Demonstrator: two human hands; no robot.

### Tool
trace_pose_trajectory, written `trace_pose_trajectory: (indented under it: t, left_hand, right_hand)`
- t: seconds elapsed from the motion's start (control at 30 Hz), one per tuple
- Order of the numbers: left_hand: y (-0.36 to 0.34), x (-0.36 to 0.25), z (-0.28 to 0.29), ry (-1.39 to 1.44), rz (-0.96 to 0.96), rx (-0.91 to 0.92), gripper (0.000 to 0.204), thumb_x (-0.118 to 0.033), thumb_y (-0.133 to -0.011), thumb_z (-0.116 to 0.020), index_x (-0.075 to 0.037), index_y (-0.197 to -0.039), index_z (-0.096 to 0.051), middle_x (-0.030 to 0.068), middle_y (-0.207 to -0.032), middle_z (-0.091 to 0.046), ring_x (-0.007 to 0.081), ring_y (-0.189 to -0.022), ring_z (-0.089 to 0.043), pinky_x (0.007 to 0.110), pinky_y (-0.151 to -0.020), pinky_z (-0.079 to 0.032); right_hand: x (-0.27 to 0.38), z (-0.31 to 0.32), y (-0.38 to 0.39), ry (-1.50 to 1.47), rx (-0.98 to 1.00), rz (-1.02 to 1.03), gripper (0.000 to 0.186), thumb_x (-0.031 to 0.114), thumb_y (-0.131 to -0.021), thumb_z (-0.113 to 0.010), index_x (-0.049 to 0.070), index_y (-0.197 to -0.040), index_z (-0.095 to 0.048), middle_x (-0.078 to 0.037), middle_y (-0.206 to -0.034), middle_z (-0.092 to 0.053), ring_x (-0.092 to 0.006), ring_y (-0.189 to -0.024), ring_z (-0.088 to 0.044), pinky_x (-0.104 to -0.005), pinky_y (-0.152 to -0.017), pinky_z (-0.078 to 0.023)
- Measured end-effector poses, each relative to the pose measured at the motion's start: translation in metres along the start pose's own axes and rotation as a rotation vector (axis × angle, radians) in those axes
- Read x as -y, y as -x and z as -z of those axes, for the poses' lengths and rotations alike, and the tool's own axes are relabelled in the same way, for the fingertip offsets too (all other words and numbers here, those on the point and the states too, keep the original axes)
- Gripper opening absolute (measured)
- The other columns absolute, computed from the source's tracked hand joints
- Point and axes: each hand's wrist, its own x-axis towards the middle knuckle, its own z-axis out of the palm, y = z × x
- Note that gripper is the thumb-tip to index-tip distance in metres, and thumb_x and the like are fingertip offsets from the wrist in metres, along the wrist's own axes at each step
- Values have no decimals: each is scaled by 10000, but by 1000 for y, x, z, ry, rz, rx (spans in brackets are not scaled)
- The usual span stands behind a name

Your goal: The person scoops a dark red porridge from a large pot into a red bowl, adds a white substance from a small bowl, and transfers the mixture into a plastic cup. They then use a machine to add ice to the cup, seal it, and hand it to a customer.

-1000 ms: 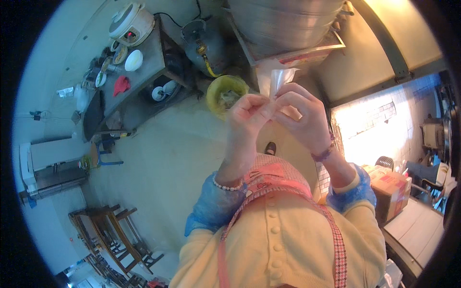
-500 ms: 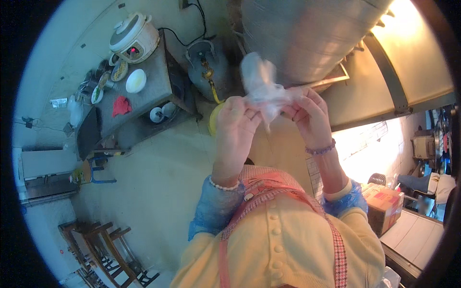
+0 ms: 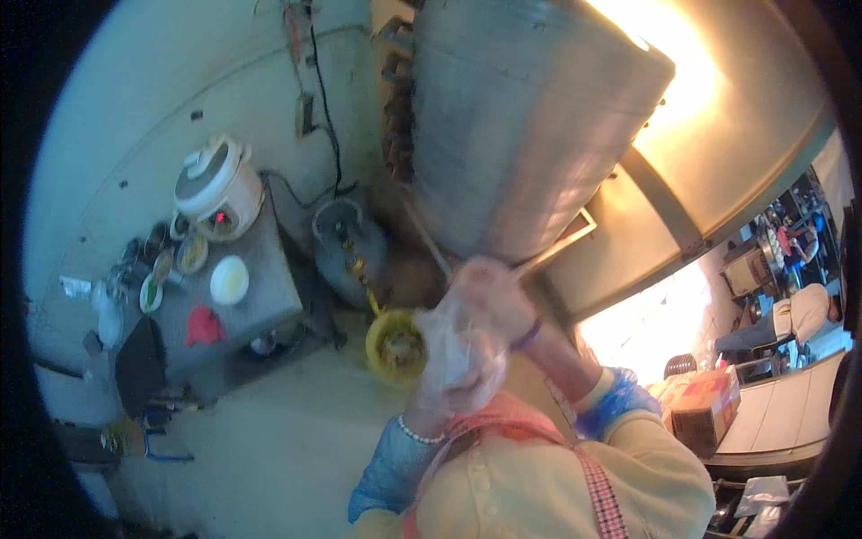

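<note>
On my feed the room bends around the lens: a pale wall at the left, a bench (image 3: 274, 292) along it with a white cooker (image 3: 218, 193) and a crumpled red cloth (image 3: 206, 326), and a huge metal drum (image 3: 530, 117) filling the upper middle. A gas cylinder (image 3: 339, 238) stands between bench and drum, and a yellow bin (image 3: 373, 352) sits near, just left of the hands.

The relation I read first is between clear plastic film (image 3: 488, 361) and the two hands. The film is in front of the apron (image 3: 525, 420), up and around the left hand (image 3: 446, 370), its longer run going roughly along that hand from the wrist out toward the fingers. The right hand (image 3: 492, 292) is at the film's far end, away from the body, and seems to touch it. The left is the nearer of the two, being wrapped by it. I can't tell whether the film is a glove or a bag.

Motion blur beats me on grip: the right hand's fingers look bent, but how far open they are, or whether they pinch the film, I can't say; the left's fingers are veiled by plastic.

As for labels, the cardboard box (image 3: 709, 406) at the right carries reddish patches, but I make out no writing on it or on the film.
</note>
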Motion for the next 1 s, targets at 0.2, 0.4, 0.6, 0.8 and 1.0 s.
trace_pose_trajectory:
  t: [0.2,0.4,0.6,0.8,1.0]
  left_hand:
    - [-46,-94,-56,-1464,-888,-153,216,-177,-855,-711,-36,-1005,-647,30,-814,-635,101,-617,-571,239,-547,-476]
    - [-58,-117,-57,-899,-783,-321,254,-173,-848,-660,-31,-1058,-633,23,-900,-623,87,-661,-581,235,-547,-471]
    - [-125,-136,-70,-1597,-956,-318,377,-308,-878,-668,-22,-1122,-648,13,-957,-596,82,-704,-564,250,-625,-474]
    - [-147,-155,-88,-1457,-901,-180,411,-326,-865,-692,-12,-1126,-645,29,-1018,-611,80,-749,-583,239,-661,-491]
    - [-182,-160,-130,-1637,-1019,-257,350,-153,-815,-690,-11,-1132,-645,63,-1073,-613,107,-780,-596,235,-680,-501]
  right_hand:
    - [31,-36,22,1150,68,830,72,120,-864,-657,81,-915,-625,-49,-962,-637,-217,-789,-621,-303,-736,-524]
    - [224,72,-46,1336,-228,1098,193,136,-896,-624,57,-1072,-605,-90,-1030,-638,-226,-901,-622,-331,-825,-512]
    - [353,172,-109,1609,-229,976,322,152,-928,-591,34,-1228,-585,-131,-1099,-640,-235,-1013,-624,-360,-914,-500]
    - [375,119,-115,1557,-205,738,322,48,-896,-589,86,-1213,-623,-41,-1033,-629,-152,-941,-620,-300,-823,-530]
    - [439,113,-122,1658,-316,897,445,175,-811,-738,23,-1217,-637,-123,-1057,-660,-177,-819,-617,-302,-743,-535]
